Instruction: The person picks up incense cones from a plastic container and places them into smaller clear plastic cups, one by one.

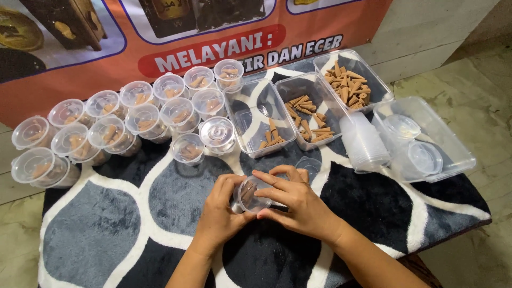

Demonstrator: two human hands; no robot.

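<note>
Patterned grey-and-black rug (106,224) covers the worktop. Head view: both hands, left (220,210) and right (298,202), wrap closed around a small clear cup (249,195) at centre. Lidded cups (106,130) crowd ten o'clock; trays of brown cones (312,120) sit at one o'clock.

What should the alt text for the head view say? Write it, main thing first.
Two hands, left hand and right hand, hold a small clear lidded cup of brown cones over a grey, black and white rug. Behind lie rows of filled cups, three clear tubs of cones and a stack of empty cups.
</note>
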